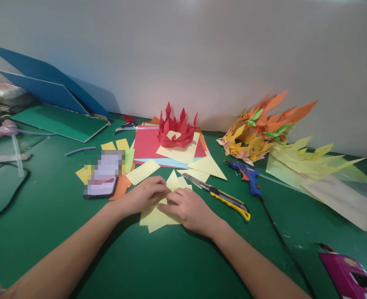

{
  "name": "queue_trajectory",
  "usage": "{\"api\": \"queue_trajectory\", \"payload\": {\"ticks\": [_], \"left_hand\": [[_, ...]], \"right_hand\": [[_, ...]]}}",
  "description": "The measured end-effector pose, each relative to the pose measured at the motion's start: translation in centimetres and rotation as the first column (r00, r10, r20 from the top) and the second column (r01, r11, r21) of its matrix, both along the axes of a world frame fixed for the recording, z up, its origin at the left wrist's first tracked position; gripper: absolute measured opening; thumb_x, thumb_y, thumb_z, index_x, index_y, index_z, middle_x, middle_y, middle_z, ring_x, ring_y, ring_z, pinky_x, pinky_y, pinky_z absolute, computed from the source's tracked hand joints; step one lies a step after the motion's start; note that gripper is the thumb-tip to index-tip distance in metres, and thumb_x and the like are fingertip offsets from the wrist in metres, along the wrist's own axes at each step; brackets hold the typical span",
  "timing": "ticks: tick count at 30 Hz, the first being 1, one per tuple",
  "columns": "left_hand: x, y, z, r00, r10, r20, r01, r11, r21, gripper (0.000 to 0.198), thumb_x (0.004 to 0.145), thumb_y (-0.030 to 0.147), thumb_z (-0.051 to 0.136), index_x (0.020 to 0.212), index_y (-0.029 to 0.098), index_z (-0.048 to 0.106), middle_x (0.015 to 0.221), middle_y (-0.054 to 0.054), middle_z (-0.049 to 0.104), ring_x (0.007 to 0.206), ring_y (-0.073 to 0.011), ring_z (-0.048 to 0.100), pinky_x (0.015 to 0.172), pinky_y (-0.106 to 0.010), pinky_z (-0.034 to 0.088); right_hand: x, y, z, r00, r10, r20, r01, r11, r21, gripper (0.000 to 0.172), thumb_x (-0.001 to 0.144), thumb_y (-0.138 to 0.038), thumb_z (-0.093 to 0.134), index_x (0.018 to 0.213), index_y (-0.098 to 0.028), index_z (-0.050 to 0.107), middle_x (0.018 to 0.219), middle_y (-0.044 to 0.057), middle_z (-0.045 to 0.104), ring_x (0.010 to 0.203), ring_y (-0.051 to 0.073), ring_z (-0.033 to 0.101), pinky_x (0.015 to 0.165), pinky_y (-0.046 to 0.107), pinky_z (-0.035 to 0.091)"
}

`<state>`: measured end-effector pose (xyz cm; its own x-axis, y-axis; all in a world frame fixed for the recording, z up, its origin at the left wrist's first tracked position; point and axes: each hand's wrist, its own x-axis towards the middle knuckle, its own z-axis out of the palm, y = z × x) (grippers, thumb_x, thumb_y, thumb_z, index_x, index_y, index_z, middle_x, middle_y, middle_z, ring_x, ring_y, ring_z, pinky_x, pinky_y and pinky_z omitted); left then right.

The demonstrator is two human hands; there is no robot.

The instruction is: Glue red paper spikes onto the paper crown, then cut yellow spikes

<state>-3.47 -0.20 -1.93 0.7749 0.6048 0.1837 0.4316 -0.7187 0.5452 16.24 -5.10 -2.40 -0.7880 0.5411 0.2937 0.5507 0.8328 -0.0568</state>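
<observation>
Pale yellow paper pieces (158, 221) lie overlapping on the green table in front of me, with a pointed piece sticking up beyond my fingers. My left hand (149, 193) is closed on the yellow paper, fingers bent and pressed together. Close beside it, my right hand (186, 207) has its fingers curled on the same paper, thumb side toward the left hand. The fingertips nearly meet, and the exact fold between them is hidden. A yellow-and-grey utility knife (222, 197) lies just right of my right hand.
A red paper crown (176, 131) stands on stacked sheets behind. A phone (105, 174) lies left, a blue glue gun (250, 178) with its black cord right. Orange and yellow paper crowns (248, 143) are at back right, blue boards (55, 91) back left, a magenta object (345, 265) front right.
</observation>
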Motion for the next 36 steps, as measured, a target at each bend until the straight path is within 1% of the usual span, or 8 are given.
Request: {"api": "queue_trajectory", "payload": {"ticks": [7, 10, 13, 17, 22, 28, 33, 36], "left_hand": [[0.0, 0.2, -0.5, 1.000, 0.000, 0.019, 0.000, 1.000, 0.003, 0.026, 0.089, 0.010, 0.042, 0.094, 0.018, 0.066, 0.087, -0.005, 0.054, 0.080, -0.0149, 0.054, 0.068, -0.026, 0.046], [-0.1, 0.2, -0.4, 1.000, 0.000, 0.016, 0.000, 1.000, -0.009, 0.025, 0.090, 0.012, 0.042, 0.094, 0.018, 0.066, 0.088, -0.005, 0.054, 0.081, -0.0150, 0.054, 0.069, -0.027, 0.046], [0.0, 0.1, -0.1, 1.000, 0.007, 0.006, -0.007, 1.000, -0.016, 0.024, 0.092, 0.016, 0.043, 0.093, 0.018, 0.067, 0.088, -0.005, 0.054, 0.081, -0.0152, 0.054, 0.070, -0.027, 0.047], [0.0, 0.0, 0.0, 1.000, 0.008, -0.002, -0.008, 1.000, -0.020, 0.025, 0.093, 0.021, 0.044, 0.096, 0.020, 0.068, 0.088, -0.004, 0.054, 0.082, -0.0150, 0.055, 0.072, -0.027, 0.046], [0.0, 0.1, -0.1, 1.000, 0.021, -0.015, -0.021, 0.998, -0.052, 0.026, 0.094, 0.021, 0.043, 0.101, 0.022, 0.068, 0.090, -0.004, 0.055, 0.084, -0.0152, 0.056, 0.073, -0.027, 0.046], [0.1, -0.3, 0.5, 0.997, 0.042, -0.057, -0.047, 0.996, -0.082, 0.025, 0.093, 0.020, 0.043, 0.102, 0.021, 0.067, 0.094, -0.005, 0.055, 0.088, -0.0165, 0.055, 0.077, -0.029, 0.046], [0.1, -0.9, 1.4, 0.991, 0.049, -0.121, -0.054, 0.997, -0.045, 0.020, 0.087, 0.033, 0.057, 0.102, 0.021, 0.064, 0.098, -0.005, 0.054, 0.092, -0.0197, 0.054, 0.079, -0.032, 0.046], [0.2, -1.1, 1.6, 0.993, 0.034, -0.110, -0.033, 0.999, 0.009, 0.021, 0.084, 0.031, 0.061, 0.102, 0.021, 0.061, 0.099, -0.006, 0.052, 0.090, -0.0199, 0.054, 0.078, -0.032, 0.046]], "right_hand": [[-1.3, -0.7, 0.4, 0.997, -0.047, 0.069, 0.052, 0.997, -0.059, 0.045, 0.083, -0.009, 0.052, 0.123, -0.031, 0.055, 0.092, 0.005, 0.056, 0.083, 0.020, 0.045, 0.065, 0.031, 0.028], [-1.3, -0.6, 0.4, 0.998, -0.041, 0.052, 0.045, 0.997, -0.069, 0.045, 0.082, -0.009, 0.052, 0.122, -0.030, 0.056, 0.091, 0.005, 0.057, 0.082, 0.020, 0.044, 0.064, 0.030, 0.028], [-0.6, -0.5, 0.3, 0.999, -0.051, 0.006, 0.051, 0.996, -0.068, 0.036, 0.083, -0.009, 0.049, 0.113, -0.024, 0.063, 0.083, 0.004, 0.056, 0.074, 0.018, 0.042, 0.062, 0.029, 0.027], [1.5, -0.3, -0.2, 0.984, -0.136, -0.112, 0.131, 0.990, -0.056, 0.024, 0.086, -0.011, 0.048, 0.093, -0.019, 0.069, 0.073, 0.003, 0.053, 0.069, 0.016, 0.040, 0.062, 0.029, 0.028], [3.9, -0.6, -0.7, 0.941, -0.262, -0.214, 0.253, 0.965, -0.068, 0.033, 0.081, 0.000, 0.045, 0.083, -0.019, 0.071, 0.069, 0.002, 0.052, 0.070, 0.016, 0.042, 0.065, 0.029, 0.030], [4.5, -1.3, -0.1, 0.899, -0.331, -0.287, 0.323, 0.943, -0.075, 0.037, 0.075, 0.003, 0.040, 0.070, -0.019, 0.068, 0.072, 0.003, 0.056, 0.071, 0.017, 0.047, 0.064, 0.029, 0.033], [5.5, -1.0, -0.6, 0.790, -0.516, -0.332, 0.549, 0.836, 0.005, 0.030, 0.086, -0.012, 0.044, 0.108, -0.016, 0.065, 0.100, 0.012, 0.062, 0.092, 0.025, 0.054, 0.076, 0.038, 0.043], [6.4, -0.6, -1.3, 0.768, -0.585, -0.260, 0.593, 0.803, -0.054, 0.031, 0.089, -0.018, 0.046, 0.115, -0.016, 0.061, 0.101, 0.013, 0.064, 0.090, 0.027, 0.056, 0.074, 0.041, 0.046]]}}
